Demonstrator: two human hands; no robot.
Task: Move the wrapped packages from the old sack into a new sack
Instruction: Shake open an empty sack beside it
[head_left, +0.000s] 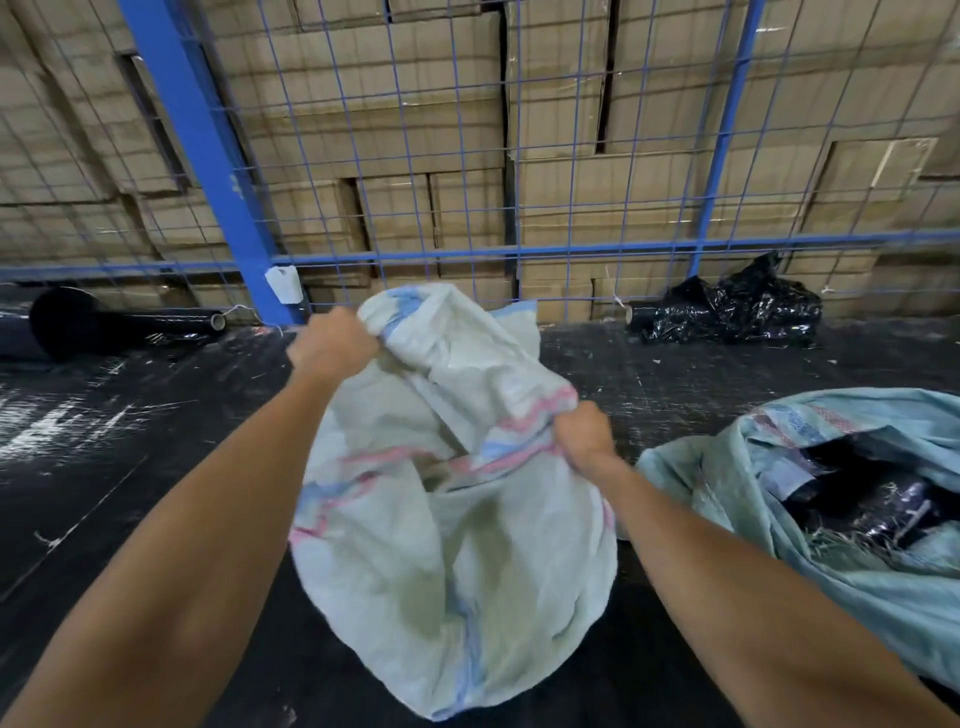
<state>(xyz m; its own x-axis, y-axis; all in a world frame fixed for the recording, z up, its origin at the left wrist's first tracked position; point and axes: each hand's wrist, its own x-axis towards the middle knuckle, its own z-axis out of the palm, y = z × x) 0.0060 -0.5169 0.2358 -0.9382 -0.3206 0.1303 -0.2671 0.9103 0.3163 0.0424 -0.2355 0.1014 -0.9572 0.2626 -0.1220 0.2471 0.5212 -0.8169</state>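
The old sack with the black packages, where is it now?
In the head view the old sack lies at the right on the dark floor, beside the new sack.

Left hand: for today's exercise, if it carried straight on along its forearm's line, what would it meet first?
Probably the blue fence post just beyond the left hand, which grips the white sack; depth is unclear.

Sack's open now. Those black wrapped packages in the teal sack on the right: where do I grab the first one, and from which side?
Probably the topmost black wrapped package, from above through the teal sack's mouth, which gapes upward toward you. Frayed strands lie over the nearer packages. Both the left hand and right hand grip the white sack's rim, so one must let go.
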